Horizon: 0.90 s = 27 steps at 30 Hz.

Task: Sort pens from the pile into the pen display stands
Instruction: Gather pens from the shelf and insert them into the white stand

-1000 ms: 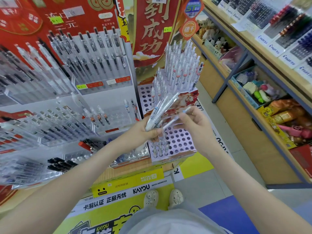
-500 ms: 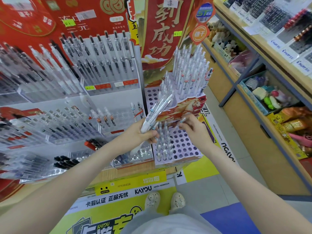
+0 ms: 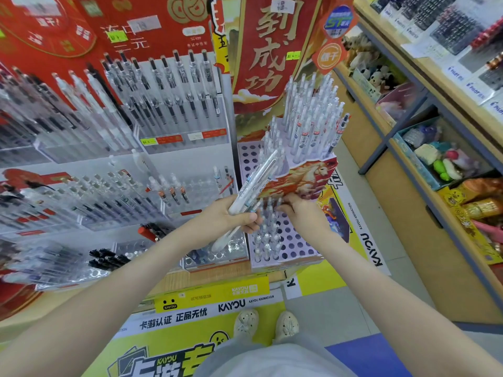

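Observation:
My left hand grips a bundle of clear white pens that point up and to the right. My right hand reaches down to the lower tier of the lilac pen display stand, fingertips pinching a pen among the pens standing in its holes. The stand's lower tier has many bare round holes on the right and several pens on the left. Its upper tier, behind a red horse-printed panel, is packed with upright clear pens.
Clear acrylic racks of pens fill the left side under red banners. A wooden shelf unit with toys and pen boxes stands on the right. My shoes stand on the floor in front of a yellow display base.
My right hand has moved down from the bundle to the stand's lower tier with one pen. My left hand and its bundle stayed roughly in place; the view shifted slightly.

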Motion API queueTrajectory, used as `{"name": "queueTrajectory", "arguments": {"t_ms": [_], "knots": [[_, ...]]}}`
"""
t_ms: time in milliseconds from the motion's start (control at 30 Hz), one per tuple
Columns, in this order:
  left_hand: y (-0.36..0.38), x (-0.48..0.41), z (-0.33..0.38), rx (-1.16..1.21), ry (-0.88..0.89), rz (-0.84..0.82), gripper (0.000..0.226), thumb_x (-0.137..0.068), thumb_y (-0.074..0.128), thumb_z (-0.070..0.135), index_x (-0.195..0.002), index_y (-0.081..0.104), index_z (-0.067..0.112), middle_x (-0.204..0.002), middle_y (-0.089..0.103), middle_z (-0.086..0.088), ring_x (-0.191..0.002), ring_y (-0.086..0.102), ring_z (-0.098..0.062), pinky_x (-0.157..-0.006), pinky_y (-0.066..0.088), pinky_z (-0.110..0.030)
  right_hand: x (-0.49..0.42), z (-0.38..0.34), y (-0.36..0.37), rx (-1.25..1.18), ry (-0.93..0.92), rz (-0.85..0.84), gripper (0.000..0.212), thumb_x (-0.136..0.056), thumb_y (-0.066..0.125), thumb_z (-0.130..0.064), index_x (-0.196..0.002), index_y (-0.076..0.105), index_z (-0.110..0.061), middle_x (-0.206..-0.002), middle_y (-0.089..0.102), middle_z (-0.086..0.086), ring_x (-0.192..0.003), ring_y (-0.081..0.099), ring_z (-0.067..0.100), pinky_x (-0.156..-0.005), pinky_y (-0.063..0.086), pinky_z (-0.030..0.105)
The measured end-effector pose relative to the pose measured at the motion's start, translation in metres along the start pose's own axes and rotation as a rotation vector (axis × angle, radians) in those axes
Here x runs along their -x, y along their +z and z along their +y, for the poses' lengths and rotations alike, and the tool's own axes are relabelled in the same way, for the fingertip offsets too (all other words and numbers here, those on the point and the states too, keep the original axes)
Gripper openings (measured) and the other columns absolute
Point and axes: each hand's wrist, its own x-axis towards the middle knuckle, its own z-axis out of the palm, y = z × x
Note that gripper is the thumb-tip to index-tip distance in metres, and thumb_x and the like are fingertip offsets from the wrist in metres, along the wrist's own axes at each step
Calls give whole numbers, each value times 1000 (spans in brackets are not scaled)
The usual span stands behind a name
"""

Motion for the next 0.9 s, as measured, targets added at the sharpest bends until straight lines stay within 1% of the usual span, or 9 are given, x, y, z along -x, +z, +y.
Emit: {"name": "queueTrajectory", "arguments": {"t_ms": [133,233,300,433,500,600,733,833,900], "knots": [[2,-1,4,-41,33,8,3,-94,57,8,-96,58,6,-82,70,-2,-74,68,-10,-71,55,-21,19,-7,-15,-117,37,137,28,-93,56,-35,-108,56,-11,-94,63,5,-82,58,23,-66,47,36],[12,-4,9,-94,48,-19,5,-94,57,8,-99,57,10,-78,68,-1,-67,66,-6,-68,53,-18,40,-33,-30,-472,-5,99,13,-90,59,-35,-100,58,-26,-97,64,-11,-89,58,6,-73,45,19],[16,-7,9,-140,55,-59,10,-94,59,8,-100,57,16,-78,68,-2,-68,66,-8,-70,55,-22,42,-50,-32,-646,4,30,11,-88,64,-22,-90,60,-32,-90,64,-19,-86,58,-1,-75,45,17],[21,-9,9,-108,77,-86,18,-93,58,5,-105,57,19,-88,70,-6,-76,69,-10,-75,56,-24,43,-52,-36,-801,92,68,20,-85,64,-5,-74,59,-20,-68,62,-18,-69,56,-2,-69,44,16],[22,-10,11,-89,76,-81,23,-93,58,5,-113,55,16,-96,70,-3,-82,70,-8,-75,55,-19,48,-49,-42,-925,94,95,14,-89,60,-3,-79,58,-13,-74,66,-8,-74,61,8,-72,49,20],[18,-10,8,-127,77,-41,22,-94,57,7,-115,55,13,-96,70,6,-85,71,-5,-76,54,-16,52,-35,-57,-1094,113,241,2,-96,51,-6,-94,52,-6,-88,62,22,-83,64,33,-78,56,36],[10,-9,-1,-138,90,8,12,-96,52,3,-105,57,9,-100,68,-4,-86,69,-10,-80,57,-24,52,-15,-68,-1000,117,433,8,-98,45,-6,-95,49,-12,-75,50,11,-71,55,19,-72,55,37],[7,-9,-4,-131,77,26,9,-96,52,2,-101,56,8,-99,67,-11,-83,69,-9,-82,57,-26,49,-10,-57,-831,71,416,4,-97,44,-2,-98,47,-6,-69,48,2,-60,51,4,-63,47,22],[7,-8,-4,-116,71,31,10,-96,52,1,-99,56,10,-95,67,-10,-82,69,-9,-81,57,-25,45,-8,-46,-680,37,328,3,-97,46,-7,-100,47,-6,-71,52,-1,-66,53,10,-61,41,18]]}}
